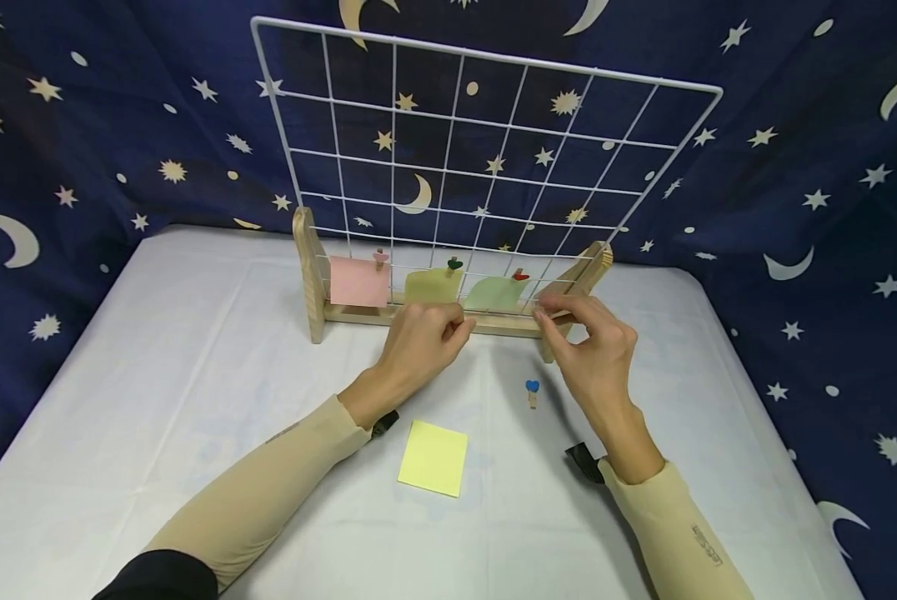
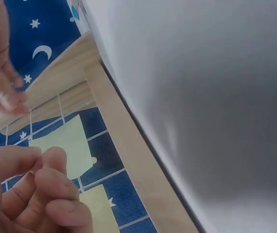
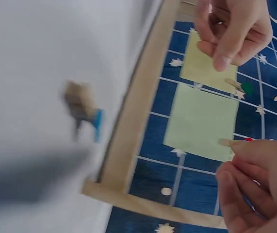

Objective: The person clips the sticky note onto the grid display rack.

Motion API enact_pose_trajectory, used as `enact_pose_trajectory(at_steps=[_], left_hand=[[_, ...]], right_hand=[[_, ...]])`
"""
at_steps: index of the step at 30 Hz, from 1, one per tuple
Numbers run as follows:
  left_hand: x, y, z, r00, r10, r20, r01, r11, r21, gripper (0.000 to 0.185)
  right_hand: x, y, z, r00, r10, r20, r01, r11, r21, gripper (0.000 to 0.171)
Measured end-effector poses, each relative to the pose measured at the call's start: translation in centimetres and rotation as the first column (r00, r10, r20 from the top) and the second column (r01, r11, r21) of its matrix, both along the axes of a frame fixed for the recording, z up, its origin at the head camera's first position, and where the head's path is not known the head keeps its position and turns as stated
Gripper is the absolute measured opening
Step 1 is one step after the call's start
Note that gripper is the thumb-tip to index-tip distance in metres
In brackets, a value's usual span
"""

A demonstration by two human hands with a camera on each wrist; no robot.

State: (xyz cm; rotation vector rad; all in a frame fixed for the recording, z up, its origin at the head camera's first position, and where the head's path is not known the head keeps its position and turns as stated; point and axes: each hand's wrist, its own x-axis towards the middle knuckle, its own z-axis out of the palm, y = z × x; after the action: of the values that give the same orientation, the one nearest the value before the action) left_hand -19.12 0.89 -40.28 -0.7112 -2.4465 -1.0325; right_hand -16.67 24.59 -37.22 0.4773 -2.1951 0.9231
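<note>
While three notes already hang clipped along the wire grid (image 1: 486, 150), the right hand (image 1: 594, 350) pinches the red-heart peg (image 3: 235, 141) on the green note (image 1: 496, 293); the left hand (image 1: 418, 342), loosely curled at centre frame, holds nothing; yellow sticky note (image 1: 433, 457) and blue-heart peg (image 1: 532, 392) wait on the surface (image 1: 156, 375), lower centre

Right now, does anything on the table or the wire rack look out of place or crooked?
One small clip with a blue heart lies loose on the white table, apart from the three clipped to the wire grid. A yellow note also lies unclipped, turned slightly askew. The green note hangs with a curled edge. Nothing looks damaged.
</note>
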Motion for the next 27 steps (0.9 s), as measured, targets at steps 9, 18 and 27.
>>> enact_pose_trajectory(at_steps=[9, 18, 27], left_hand=[[0.8, -1.4, -0.9, 1.000, -0.018, 0.021, 0.018, 1.000, -0.022, 0.039], [2.5, -3.5, -1.3, 0.998, -0.006, 0.056, 0.010, 0.997, -0.076, 0.041], [4.6, -6.1, -0.9, 0.990, -0.029, 0.137, 0.061, 0.971, -0.231, 0.037]], right_hand=[[1.4, 1.2, -3.0, 0.984, 0.010, 0.176, -0.038, 0.987, 0.156, 0.018], [1.9, 2.3, -3.7, 0.921, 0.022, 0.389, -0.124, 0.963, 0.240, 0.015], [2.0, 3.2, -2.9, 0.900, 0.013, 0.435, -0.140, 0.955, 0.262, 0.008]])
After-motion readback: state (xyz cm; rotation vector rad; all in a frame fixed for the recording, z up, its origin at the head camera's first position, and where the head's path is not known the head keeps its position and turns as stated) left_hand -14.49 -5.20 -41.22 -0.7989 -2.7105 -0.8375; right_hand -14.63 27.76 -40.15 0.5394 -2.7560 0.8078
